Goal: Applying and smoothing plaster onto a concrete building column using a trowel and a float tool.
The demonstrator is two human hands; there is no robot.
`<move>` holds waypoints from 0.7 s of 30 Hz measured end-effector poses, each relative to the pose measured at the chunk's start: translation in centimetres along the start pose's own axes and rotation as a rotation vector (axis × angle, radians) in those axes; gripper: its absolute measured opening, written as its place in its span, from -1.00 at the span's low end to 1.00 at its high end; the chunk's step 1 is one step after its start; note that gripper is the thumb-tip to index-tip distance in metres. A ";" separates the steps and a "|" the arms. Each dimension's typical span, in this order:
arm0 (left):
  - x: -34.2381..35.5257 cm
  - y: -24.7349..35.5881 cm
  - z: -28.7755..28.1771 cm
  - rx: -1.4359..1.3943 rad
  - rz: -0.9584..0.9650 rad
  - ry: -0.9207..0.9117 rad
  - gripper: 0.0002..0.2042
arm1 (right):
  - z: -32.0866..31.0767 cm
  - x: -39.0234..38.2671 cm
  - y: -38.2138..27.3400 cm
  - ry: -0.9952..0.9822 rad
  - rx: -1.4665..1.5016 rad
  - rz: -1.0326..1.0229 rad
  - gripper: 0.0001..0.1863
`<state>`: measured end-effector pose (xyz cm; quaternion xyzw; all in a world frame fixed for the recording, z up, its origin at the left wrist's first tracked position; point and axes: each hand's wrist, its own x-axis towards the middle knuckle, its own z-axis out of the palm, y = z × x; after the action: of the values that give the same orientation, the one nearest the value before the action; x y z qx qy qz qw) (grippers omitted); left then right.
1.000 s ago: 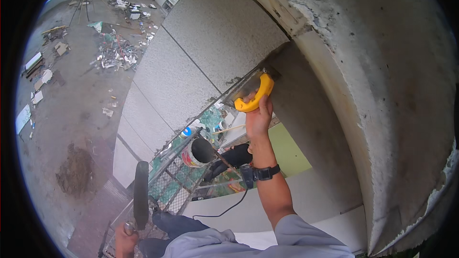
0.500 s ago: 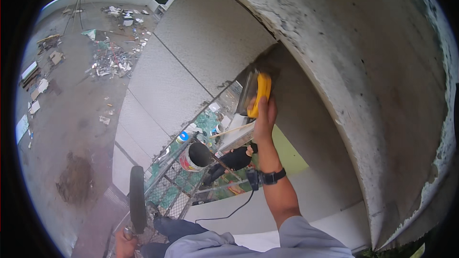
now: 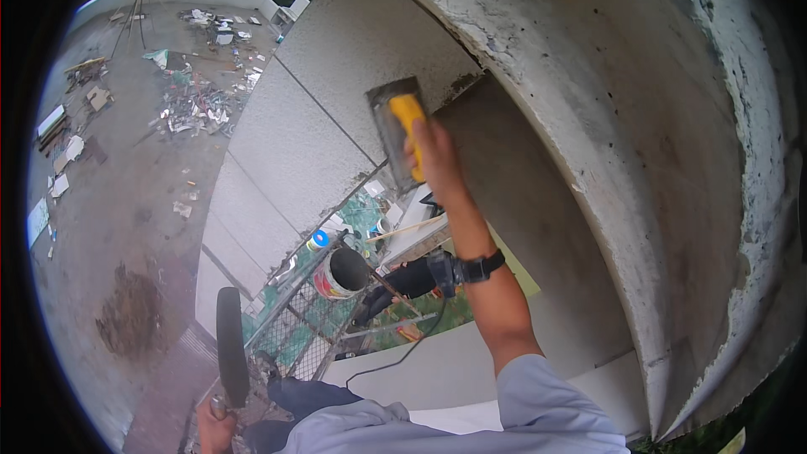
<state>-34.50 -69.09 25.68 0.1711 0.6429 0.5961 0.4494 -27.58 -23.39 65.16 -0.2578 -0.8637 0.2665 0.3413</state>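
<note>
My right hand (image 3: 437,155) is closed around the yellow handle of a plastering float (image 3: 388,136) with a flat grey base. The float is over the lower right part of a rough grey wall panel (image 3: 361,34); whether it touches cannot be told. A black band with a small device (image 3: 458,269) is on my right wrist. At the lower left, my left hand (image 3: 216,429) grips the metal handle end of a long, dark, round-ended tool (image 3: 231,345), which looks like a trowel and stands upright. Most of that hand's fingers are hidden.
A thick concrete edge (image 3: 546,118) curves down the right side. Beneath me are a mesh platform (image 3: 294,332), a mortar bucket (image 3: 340,277), a blue-lidded tub (image 3: 318,240) and a person in dark clothes (image 3: 409,280). Scattered debris (image 3: 197,105) lies on the ground at left.
My right hand has moved the float left and up, from the dark recess edge onto the grey panel area. The tool in my left hand has shifted slightly left.
</note>
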 end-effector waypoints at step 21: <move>2.1 0.1 0.0 -0.013 -0.136 0.113 -0.78 | 5.9 -7.3 4.8 -0.175 -0.095 0.132 -0.63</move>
<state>-35.68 -67.45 24.98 0.0902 0.6734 0.5770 0.4532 -25.94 -26.16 55.07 -0.3056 -0.8831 0.2687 0.2336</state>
